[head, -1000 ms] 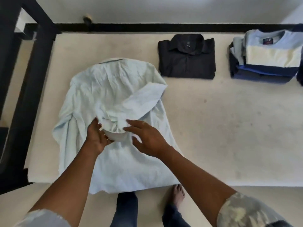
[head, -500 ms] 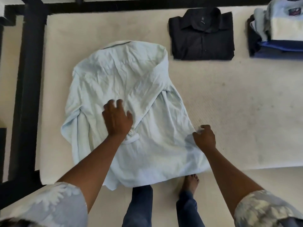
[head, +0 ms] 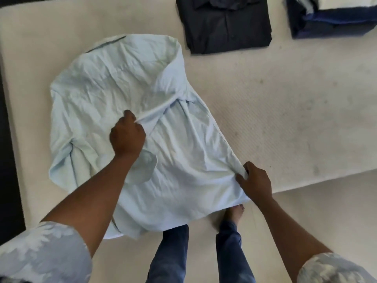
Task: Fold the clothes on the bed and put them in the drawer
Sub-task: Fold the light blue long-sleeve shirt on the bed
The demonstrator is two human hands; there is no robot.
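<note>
A shirt (head: 122, 88) lies on the bed (head: 285, 119), folded clothes (head: 226, 25) behind it.

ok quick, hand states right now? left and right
Left hand: closed, pinching a fold near the middle of the light blue shirt.
Right hand: closed, gripping the shirt's lower right edge.

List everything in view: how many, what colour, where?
cream mattress: one, cream, beneath the clothes
crumpled light blue shirt: one, light blue, spread on the mattress
folded black collared shirt: one, black, far centre
stack of folded clothes: one, navy and blue, far right
dark bed frame: one, black, left edge
legs in jeans: two, blue, bottom centre
left hand: one, pinching a fold mid-shirt
right hand: one, gripping the shirt's right hem
</note>
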